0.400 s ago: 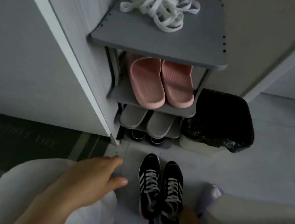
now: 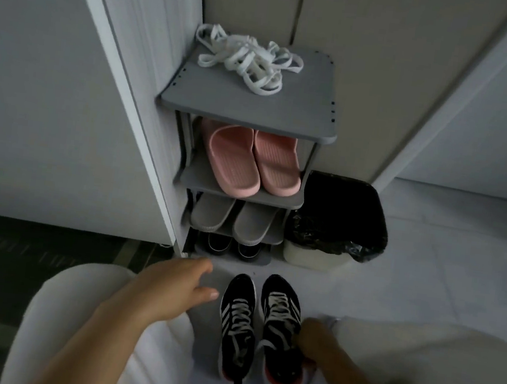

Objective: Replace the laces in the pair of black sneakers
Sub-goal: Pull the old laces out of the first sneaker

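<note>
Now our right hand (image 2: 314,341) grips the light, soft black white-striped fabric sneaker (image 2: 280,302) at its collar, probably the firmest hold; our left hand (image 2: 171,290) hovers spread.

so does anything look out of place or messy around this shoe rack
Only the white laces: they lie in a loose tangled heap on the shoe rack's top shelf, not coiled or paired. The pink slippers, grey slippers and black sneakers sit in neat pairs; nothing looks spilled or damaged.
</note>
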